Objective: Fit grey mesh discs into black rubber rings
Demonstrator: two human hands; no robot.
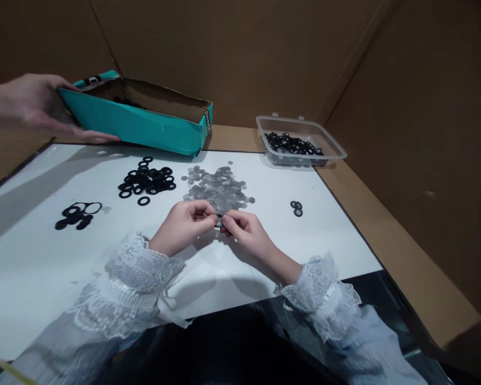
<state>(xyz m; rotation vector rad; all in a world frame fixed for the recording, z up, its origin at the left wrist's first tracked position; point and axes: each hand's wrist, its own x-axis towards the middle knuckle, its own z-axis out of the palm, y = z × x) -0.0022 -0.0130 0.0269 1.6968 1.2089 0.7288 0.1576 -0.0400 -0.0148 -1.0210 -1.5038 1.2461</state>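
Between the fingertips of both hands is a small black ring [219,220] with a pale centre, partly hidden by the fingers. My left hand [188,223] pinches its left side, and my right hand [242,229] grips the right side. Just beyond the hands lies a loose pile of small grey discs [218,187]. Left of those is a heap of black rings [148,181]. Over on the right, 3 black rings with grey centres [297,208] lie close together on the white board [328,240].
Another person's hand [36,109] holds a teal cardboard box [132,120], tilted, with dark pieces inside. A clear plastic tub [300,147] of black rings stands at the back right. Several black pieces [76,215] lie at the left. Brown cardboard walls [232,59] enclose the table.
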